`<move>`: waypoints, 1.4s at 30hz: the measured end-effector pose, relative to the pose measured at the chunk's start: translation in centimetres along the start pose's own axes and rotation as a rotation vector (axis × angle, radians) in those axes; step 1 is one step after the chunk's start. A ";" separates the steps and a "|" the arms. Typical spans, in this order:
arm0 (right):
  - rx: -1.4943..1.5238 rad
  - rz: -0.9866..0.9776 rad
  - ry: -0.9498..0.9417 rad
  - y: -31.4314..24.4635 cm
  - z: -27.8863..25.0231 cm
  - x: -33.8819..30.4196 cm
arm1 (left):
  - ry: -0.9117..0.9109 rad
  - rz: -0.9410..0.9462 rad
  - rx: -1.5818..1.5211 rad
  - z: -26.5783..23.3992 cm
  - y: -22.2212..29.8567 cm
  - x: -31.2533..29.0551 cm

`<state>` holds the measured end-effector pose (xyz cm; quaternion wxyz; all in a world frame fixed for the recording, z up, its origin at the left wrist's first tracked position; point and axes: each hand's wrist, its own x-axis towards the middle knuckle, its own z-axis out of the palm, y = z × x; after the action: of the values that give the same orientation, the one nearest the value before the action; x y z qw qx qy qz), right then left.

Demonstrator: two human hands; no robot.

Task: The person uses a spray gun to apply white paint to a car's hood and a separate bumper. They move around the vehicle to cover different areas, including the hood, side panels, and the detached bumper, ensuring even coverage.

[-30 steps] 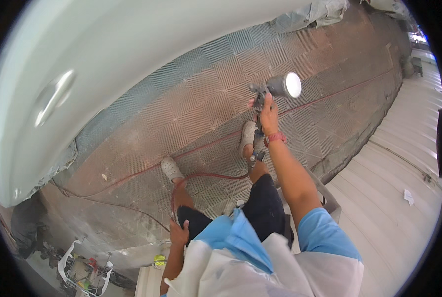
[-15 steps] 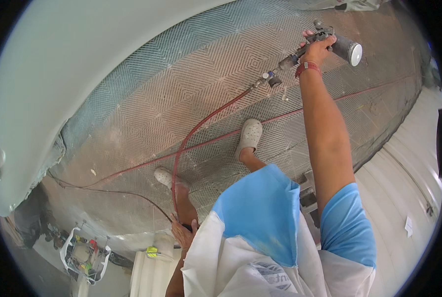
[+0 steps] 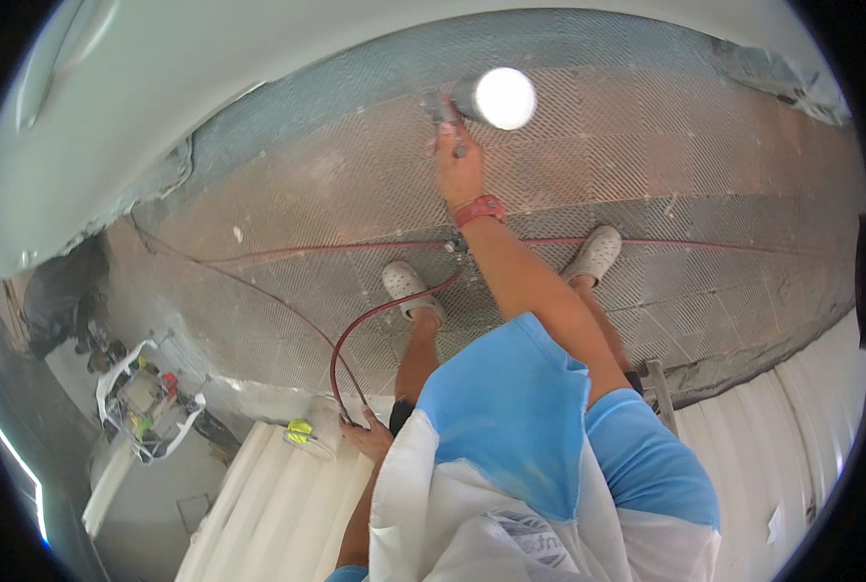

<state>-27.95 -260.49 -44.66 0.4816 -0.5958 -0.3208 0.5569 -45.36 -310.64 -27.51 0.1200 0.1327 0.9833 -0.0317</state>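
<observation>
My right hand (image 3: pixel 460 165) is closed around the grip of a spray gun (image 3: pixel 464 101), with the arm stretched forward. The gun has a dark cup topped by a round white lid (image 3: pixel 506 98); its nozzle side is blurred. A regulator fitting (image 3: pixel 455 245) shows below the wrist, joined to a red air hose (image 3: pixel 341 339) that loops down to the left. Low beside my hip, my left hand (image 3: pixel 369 435) has its fingers closed on that hose. Ahead and left curves a large pale grey-green vehicle body panel (image 3: pixel 161 87), close to the gun.
Another red hose (image 3: pixel 743 245) crosses the patterned floor (image 3: pixel 588 126) behind my feet. Masking film (image 3: pixel 152 189) hangs along the panel's lower edge. At the lower left stands a white-framed cart (image 3: pixel 147 398) with tools. Ribbed white sheeting (image 3: pixel 239 495) lies behind me.
My right hand has carried the spray gun leftward, and its cup now faces me. The view has turned, so more of the panel spans the top. My left hand stays on the hose.
</observation>
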 end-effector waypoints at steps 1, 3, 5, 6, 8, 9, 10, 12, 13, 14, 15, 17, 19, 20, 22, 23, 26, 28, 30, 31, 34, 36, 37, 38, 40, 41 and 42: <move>-0.041 -0.018 -0.062 -0.2 2.8 -1.0 | 0.038 -0.043 0.076 0.3 -1.4 -0.1; -0.114 -0.006 -0.190 -0.9 6.9 -2.7 | 0.177 -0.054 0.044 1.0 -3.0 0.1; -0.161 0.074 -0.353 -2.0 9.3 -3.5 | 0.225 -0.032 0.020 0.8 -3.7 0.2; -0.180 0.131 -0.441 -2.5 9.9 -3.6 | 0.154 -0.035 0.026 0.4 -3.7 0.4; -0.158 0.045 -0.456 -3.7 9.3 -3.3 | 0.010 -0.034 0.045 -1.5 -3.3 0.4; -0.145 0.000 -0.462 -4.3 8.4 -3.0 | -0.014 0.047 0.057 -2.3 -2.8 0.0; -0.147 -0.043 -0.426 -4.8 6.9 -2.5 | -0.039 0.131 0.068 -2.9 -2.1 -0.6; -0.167 -0.120 -0.335 -5.9 2.1 -1.2 | -0.078 0.296 0.102 -3.5 -0.2 -1.5; -0.162 -0.143 -0.282 -6.4 -1.1 -0.7 | -0.092 0.377 0.122 -3.6 1.0 -2.0; -0.168 -0.158 -0.219 -7.1 -4.8 -0.1 | -0.109 0.461 0.141 -3.6 2.3 -2.6; -0.196 -0.199 -0.134 -7.9 -8.6 0.5 | -0.152 0.490 0.148 -3.7 3.7 -3.2; -0.204 -0.195 0.026 -9.5 -16.7 2.0 | -0.242 0.551 0.163 -3.5 6.7 -4.6; -0.208 -0.150 0.166 -11.5 -24.7 3.4 | -0.324 0.593 0.205 -3.1 9.6 -6.2; -0.234 -0.147 0.229 -12.7 -28.7 3.9 | -0.357 0.623 0.216 -2.8 11.1 -6.7; -0.277 -0.109 0.368 -15.0 -35.7 4.6 | -0.356 0.692 0.260 -1.8 13.7 -8.1; -0.293 -0.074 0.442 -16.3 -38.8 5.0 | -0.360 0.745 0.215 -1.6 14.8 -8.8; -0.258 -0.067 0.603 -20.3 -46.6 6.9 | -0.398 0.804 0.194 -1.2 17.6 -10.3; -0.175 -0.095 0.716 -22.7 -49.6 8.5 | -0.416 0.812 0.217 -1.3 18.9 -10.8; -0.057 -0.110 0.863 -25.3 -51.3 10.0 | -0.438 0.816 0.249 -1.8 19.6 -10.8; -0.015 -0.169 0.902 -26.2 -51.2 10.7 | -0.438 0.819 0.275 -2.1 19.8 -10.8; 0.052 -0.248 0.966 -27.4 -48.7 10.7 | -0.455 0.757 0.250 -3.0 19.1 -10.1; -0.006 -0.231 0.888 -26.7 -45.2 9.0 | -0.430 0.725 0.208 -3.6 17.8 -9.1; -0.054 -0.198 0.809 -26.1 -43.1 7.9 | -0.415 0.698 0.213 -4.1 16.8 -8.3; -0.099 -0.190 0.704 -25.2 -40.6 6.8 | -0.433 0.664 0.201 -4.4 15.8 -7.4; -0.163 -0.179 0.519 -22.8 -34.6 3.9 | -0.456 0.584 0.213 -5.6 12.8 -5.2; -0.220 -0.178 0.457 -21.5 -31.0 2.5 | -0.420 0.596 0.215 -6.2 11.0 -4.1; -0.285 -0.153 0.407 -20.3 -27.4 1.1 | -0.383 0.605 0.219 -6.9 9.1 -3.2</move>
<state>2.05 -258.75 -28.46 0.4884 -0.7312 -0.3368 0.3368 -41.54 -302.08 -20.34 0.2908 0.4209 0.8502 -0.1242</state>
